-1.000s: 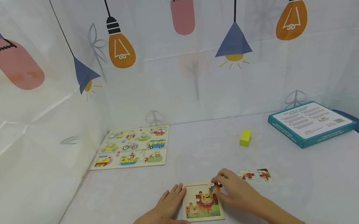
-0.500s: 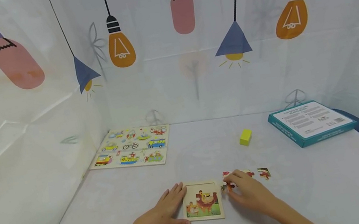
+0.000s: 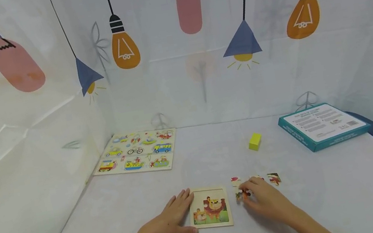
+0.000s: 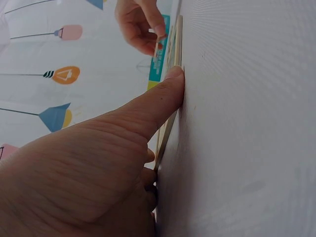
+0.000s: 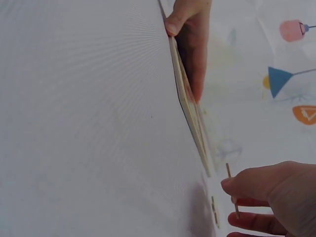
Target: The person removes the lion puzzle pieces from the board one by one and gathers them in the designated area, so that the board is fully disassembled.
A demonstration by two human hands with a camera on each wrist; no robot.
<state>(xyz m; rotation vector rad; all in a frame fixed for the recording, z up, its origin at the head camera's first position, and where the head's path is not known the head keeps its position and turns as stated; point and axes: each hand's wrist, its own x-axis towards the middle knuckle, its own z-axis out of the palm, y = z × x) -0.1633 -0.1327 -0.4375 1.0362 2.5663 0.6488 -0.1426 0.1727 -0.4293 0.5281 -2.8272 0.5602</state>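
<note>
the step in hand looks to be sorting out a piece for a part-filled puzzle: the wooden frame [image 3: 198, 202] lies flat on the table, its lion picture filled in around 5 o'clock, its board bare from about 10 to 12. the puzzle piece [image 3: 243, 194] is off at the frame's 3 o'clock, pinched by the right hand [image 3: 266, 200]. thumb and fingertips leave only a narrow gap, filled by the piece; in the right wrist view it seems held just clear of the tabletop. the left hand [image 3: 172, 219] sits at 9 o'clock, fingers straight and slightly spread, touching the frame's edge, thumb at its 7 o'clock corner, gripping nothing. more loose pieces [image 3: 274, 179] lie around 2 o'clock. placing the piece would likely call for turning its tabs to suit a gap while the left hand steadies the frame.
</note>
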